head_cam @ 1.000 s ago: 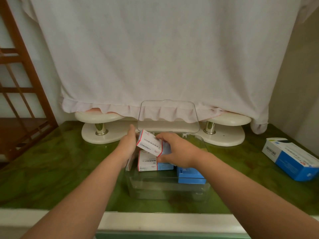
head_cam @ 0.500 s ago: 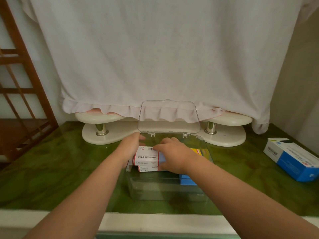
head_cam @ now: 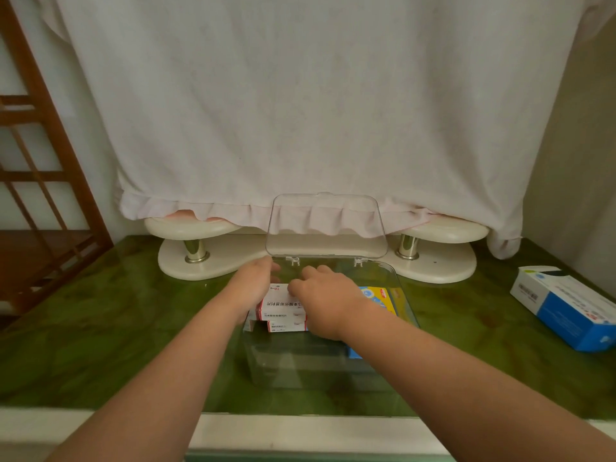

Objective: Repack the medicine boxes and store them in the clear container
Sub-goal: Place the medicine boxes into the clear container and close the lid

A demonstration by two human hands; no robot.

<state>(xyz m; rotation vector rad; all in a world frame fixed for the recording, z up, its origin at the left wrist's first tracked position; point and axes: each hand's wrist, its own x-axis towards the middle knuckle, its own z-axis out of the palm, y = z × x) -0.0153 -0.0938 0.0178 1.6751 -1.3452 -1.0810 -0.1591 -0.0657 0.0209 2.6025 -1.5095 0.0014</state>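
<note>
Two-handed: seat top medicine box (head_cam: 283, 303) flat on lower box (head_cam: 286, 326) inside clear container (head_cam: 300, 368), with right grip (head_cam: 323, 300) curled over it and left grip (head_cam: 255, 286) at its end, fingers hidden, hold untellable. Square against yellow box (head_cam: 376, 295) before releasing.

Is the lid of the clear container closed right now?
No, the lid stands upright on its hinges behind the clear container, whose open top lets the right hand hold a red-and-white medicine box inside.
</note>
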